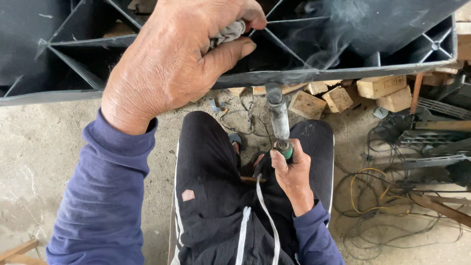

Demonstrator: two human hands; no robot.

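Observation:
My left hand [176, 54] is raised near the camera and pinches a small grey rag [228, 33] between thumb and fingers, resting on the edge of a large black ribbed plastic panel [343, 29]. My right hand [292, 172] grips the green handle of a hot-air welding tool [278, 118]. Its metal nozzle points up against the panel's lower rim [304, 74]. Smoke rises above that spot. A white strip [265, 211] runs down from that hand across my black trousers.
Wooden blocks [343, 95] lie under the panel on the concrete floor. Tangled cables, one yellow [368, 196], and black plastic parts [431, 142] crowd the right side. A wooden piece [17, 250] sits at the lower left.

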